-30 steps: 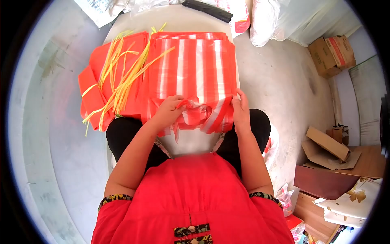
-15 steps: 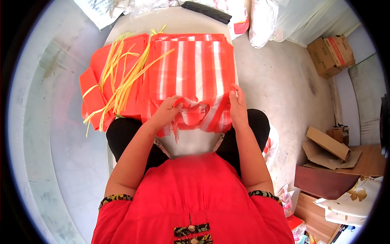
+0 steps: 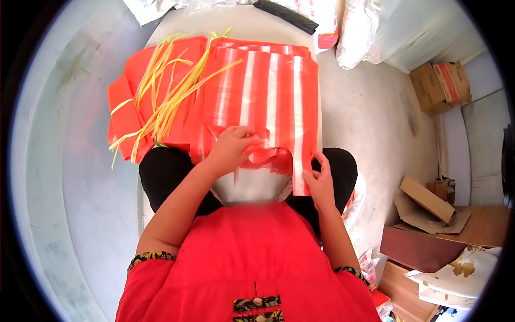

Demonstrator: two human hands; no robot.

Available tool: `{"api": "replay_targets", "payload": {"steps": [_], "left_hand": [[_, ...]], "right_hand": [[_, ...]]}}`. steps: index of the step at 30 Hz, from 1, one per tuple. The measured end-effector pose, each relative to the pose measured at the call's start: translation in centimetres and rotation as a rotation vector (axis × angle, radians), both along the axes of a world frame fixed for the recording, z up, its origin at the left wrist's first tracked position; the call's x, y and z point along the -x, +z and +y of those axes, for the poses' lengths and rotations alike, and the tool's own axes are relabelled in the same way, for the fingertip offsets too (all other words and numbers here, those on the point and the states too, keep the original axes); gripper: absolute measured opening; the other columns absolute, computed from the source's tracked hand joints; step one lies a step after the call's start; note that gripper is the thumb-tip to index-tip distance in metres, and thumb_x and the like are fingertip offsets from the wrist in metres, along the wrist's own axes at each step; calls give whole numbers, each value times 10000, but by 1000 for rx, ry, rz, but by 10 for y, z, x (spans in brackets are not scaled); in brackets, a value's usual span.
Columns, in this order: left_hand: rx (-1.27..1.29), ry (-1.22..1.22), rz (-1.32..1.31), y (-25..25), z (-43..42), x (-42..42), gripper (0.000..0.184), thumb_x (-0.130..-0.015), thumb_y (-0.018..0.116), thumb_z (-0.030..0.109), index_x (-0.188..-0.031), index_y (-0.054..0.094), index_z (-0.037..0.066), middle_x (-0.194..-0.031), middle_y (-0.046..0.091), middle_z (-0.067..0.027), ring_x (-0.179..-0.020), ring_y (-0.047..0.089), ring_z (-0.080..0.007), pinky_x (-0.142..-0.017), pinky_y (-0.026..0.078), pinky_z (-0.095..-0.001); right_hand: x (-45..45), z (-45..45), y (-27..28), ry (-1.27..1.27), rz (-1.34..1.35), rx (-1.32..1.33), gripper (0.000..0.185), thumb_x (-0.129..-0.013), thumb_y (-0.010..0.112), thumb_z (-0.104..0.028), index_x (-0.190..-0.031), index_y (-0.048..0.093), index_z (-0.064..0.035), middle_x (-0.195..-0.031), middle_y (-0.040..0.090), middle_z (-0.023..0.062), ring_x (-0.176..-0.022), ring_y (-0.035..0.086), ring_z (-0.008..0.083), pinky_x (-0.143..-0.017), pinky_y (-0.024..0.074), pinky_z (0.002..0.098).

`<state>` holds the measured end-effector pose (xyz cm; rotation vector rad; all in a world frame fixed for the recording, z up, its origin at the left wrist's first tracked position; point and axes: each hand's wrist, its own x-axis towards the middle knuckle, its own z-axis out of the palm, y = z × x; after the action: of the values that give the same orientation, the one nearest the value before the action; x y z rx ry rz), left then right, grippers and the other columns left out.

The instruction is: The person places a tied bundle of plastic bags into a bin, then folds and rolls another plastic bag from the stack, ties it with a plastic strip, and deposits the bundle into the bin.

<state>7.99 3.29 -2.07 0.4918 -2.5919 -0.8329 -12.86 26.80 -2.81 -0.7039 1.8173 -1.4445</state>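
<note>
The camera looked from the wearer's head, forward and steeply down past the red shirt front [image 3: 247,241], with the left hand [image 3: 230,149], right hand [image 3: 320,183] and tabletop [image 3: 230,22] near below, its wide round view reaching the floor [image 3: 370,112] at right

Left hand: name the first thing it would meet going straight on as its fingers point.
The left hand would first meet the crumpled near edge of the striped plastic, which it seems to touch, though depth is unclear.

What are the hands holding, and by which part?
Striped plastic: right hand by the near-right strip, left hand by the crumpled near edge.
</note>
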Motion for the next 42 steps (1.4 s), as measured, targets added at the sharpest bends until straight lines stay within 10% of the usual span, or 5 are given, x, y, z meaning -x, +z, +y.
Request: {"api": "replay_targets", "payload": {"steps": [8,18,30,36,42], "left_hand": [[280,-25,9,1,7,-2,500,-789,669,-24,-1237,731,188,-1296,654,-98,-1171,613,-334,-981,509,-448],[327,-73,69,0,7,-9,519,-702,748,11,-1203,751,142,-1336,652,-152,-1241,620,-353,-1005,536,-453],[251,-74,8,-12,5,-11,525,-681,745,-10,-1184,770,140,-1258,639,-154,-1223,617,-371,-967,554,-443],[203,-39,55,-2,11,-14,570,-722,727,-39,-1257,747,156,-1501,518,-225,-1256,615,-380,-969,552,-451],[-283,36,13,6,12,-9,546,-760,706,-47,-1272,729,142,-1538,486,-247,-1223,642,-393,-973,556,-455]], "right_hand": [[6,-50,48,239,358,34,371,-931,662,-15,-1301,636,-13,-1009,679,30,-838,561,80,-744,489,247],[9,-140,23,353,-322,-57,325,-1077,483,-89,-1370,585,5,-1167,674,98,-993,675,153,-877,581,299],[-17,-147,30,444,439,-45,369,-951,663,-86,-1311,651,-6,-1136,722,128,-963,706,213,-875,563,333],[-22,-150,31,485,747,-71,435,-913,698,-113,-1344,647,-77,-1179,723,125,-1041,712,290,-909,572,386],[-19,-151,26,536,800,-61,486,-906,720,-113,-1381,616,-104,-1206,705,118,-1073,709,301,-904,577,396]]}}
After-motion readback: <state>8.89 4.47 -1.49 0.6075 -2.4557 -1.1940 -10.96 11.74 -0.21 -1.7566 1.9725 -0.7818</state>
